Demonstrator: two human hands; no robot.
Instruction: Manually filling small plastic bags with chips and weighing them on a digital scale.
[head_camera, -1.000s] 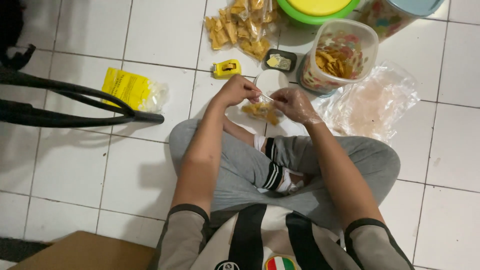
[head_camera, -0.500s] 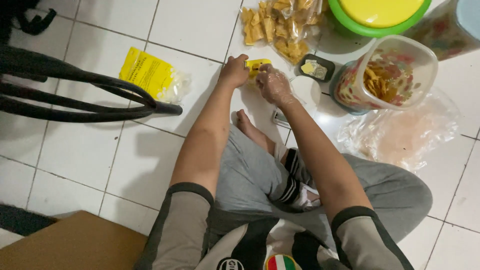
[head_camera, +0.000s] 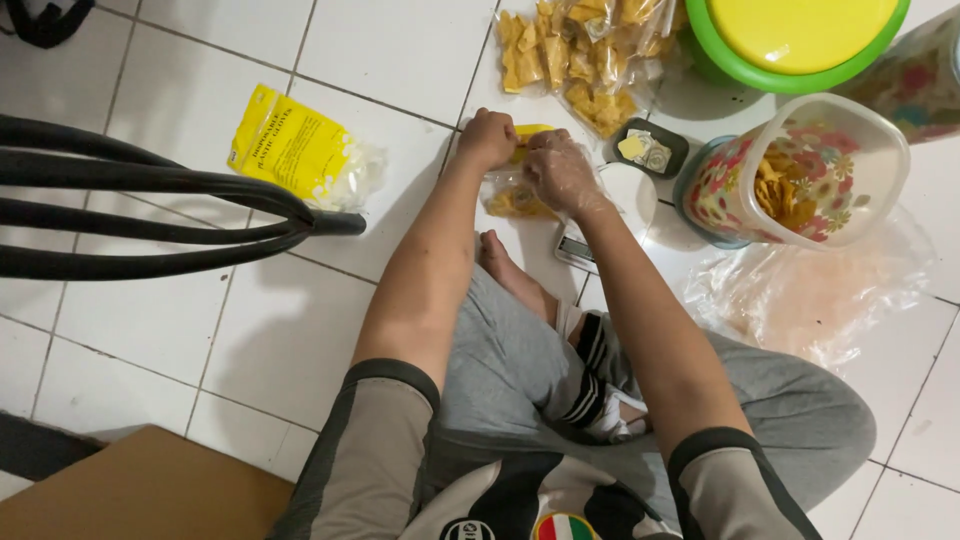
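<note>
Sealing looks like the step in hand, judged from the hands alone. Landmark: the small white scale (head_camera: 610, 205) on the tiled floor (head_camera: 150, 330).

- Left hand (head_camera: 487, 137), just left of the scale: fist closed over a yellow device (head_camera: 530, 132), probably a small bag sealer; mostly hidden, so not certain.
- Right hand (head_camera: 562, 170), in a clear glove, at the scale's left edge: fingers curled, pinching the top of a small clear bag of chips (head_camera: 515, 200), which lies just below both hands.
- Done: a heap of filled chip packets (head_camera: 580, 55) beyond the scale.
- Left: the floral tub (head_camera: 800, 170) right of the scale has chips in it, so more bags to fill.
- Yellow glove packet (head_camera: 295, 150) far left, untouched.
</note>
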